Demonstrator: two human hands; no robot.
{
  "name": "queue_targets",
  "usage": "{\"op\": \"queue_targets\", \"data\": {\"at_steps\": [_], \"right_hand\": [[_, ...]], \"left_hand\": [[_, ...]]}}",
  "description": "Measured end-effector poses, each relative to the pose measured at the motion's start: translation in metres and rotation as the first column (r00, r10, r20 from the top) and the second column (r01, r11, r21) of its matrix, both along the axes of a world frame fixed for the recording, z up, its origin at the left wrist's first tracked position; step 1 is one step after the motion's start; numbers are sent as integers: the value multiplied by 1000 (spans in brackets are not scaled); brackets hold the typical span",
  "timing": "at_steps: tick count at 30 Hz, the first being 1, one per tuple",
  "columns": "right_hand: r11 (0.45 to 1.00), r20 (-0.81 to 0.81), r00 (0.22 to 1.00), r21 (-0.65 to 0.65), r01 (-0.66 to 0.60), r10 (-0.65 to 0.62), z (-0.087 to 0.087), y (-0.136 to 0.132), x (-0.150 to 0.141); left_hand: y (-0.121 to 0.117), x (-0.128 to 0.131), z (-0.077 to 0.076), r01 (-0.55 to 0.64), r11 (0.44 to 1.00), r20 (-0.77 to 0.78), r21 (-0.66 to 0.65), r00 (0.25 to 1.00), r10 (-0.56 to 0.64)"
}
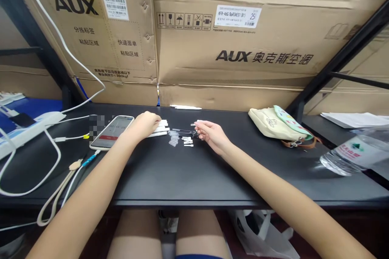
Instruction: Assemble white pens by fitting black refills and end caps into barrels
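Observation:
My left hand (145,123) is curled down over several white pen barrels (160,130) lying side by side; its fingertips are hidden, so I cannot see whether it grips one. Between thumb and forefinger, my right hand (212,134) pinches a small pale piece (193,124), too small to name exactly. Thin dark pen refills (186,132) lie between the hands, partly behind the right fingers. Nearer to me are a row of short clear plastic sleeves (174,140) and several small white pieces (187,142).
White pens (186,107) lie at the back by the cardboard boxes (231,68). A phone (112,131), cables and a power strip (36,129) are on the left. A cream pouch (273,123) and a water bottle (354,153) are on the right. The black table's front edge (194,203) runs before my legs.

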State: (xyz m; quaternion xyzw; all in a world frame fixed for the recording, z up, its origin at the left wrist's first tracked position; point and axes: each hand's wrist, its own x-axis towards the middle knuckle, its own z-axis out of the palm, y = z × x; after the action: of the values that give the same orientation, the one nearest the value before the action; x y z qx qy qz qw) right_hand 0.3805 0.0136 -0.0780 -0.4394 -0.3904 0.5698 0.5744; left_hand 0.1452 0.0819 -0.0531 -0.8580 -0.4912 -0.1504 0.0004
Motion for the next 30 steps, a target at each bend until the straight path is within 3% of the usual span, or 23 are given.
{"op": "queue_targets", "data": {"at_steps": [3, 5, 8, 12, 14, 18, 23, 26, 30], "right_hand": [[1000, 19, 1000, 2, -19, 19, -1, 1, 2], [999, 43, 998, 13, -41, 41, -2, 0, 2], [996, 112, 992, 50, -68, 62, -2, -2, -1], [984, 241, 966, 127, -126, 93, -5, -5, -6], [975, 305, 946, 156, -161, 108, -7, -5, -7], [944, 478, 876, 254, -212, 67, -10, -5, -2], [836, 754, 646, 425, -348, -114, -9, -7, 2], [773, 802, 571, 472, -424, -177, -11, -7, 2], [763, 812, 549, 478, -435, -196, -15, -6, 2]], "left_hand": [[0, 0, 1, -24, 999, -69, 32, 997, 26], [-3, 3, 3, 0, 999, -35, 48, 999, 2], [-14, 15, 4, 86, 995, 157, 49, 983, -93], [-37, 40, 1, 338, 939, 434, -55, 855, -283], [-44, 48, -1, 410, 908, 445, -83, 831, -334], [-41, 44, 1, 414, 896, 413, -163, 853, -319], [-29, 30, 7, 388, 890, 287, -241, 904, -316], [-27, 28, 6, 359, 898, 246, -253, 922, -300], [-26, 29, 1, 352, 892, 216, -282, 930, -299]]}}
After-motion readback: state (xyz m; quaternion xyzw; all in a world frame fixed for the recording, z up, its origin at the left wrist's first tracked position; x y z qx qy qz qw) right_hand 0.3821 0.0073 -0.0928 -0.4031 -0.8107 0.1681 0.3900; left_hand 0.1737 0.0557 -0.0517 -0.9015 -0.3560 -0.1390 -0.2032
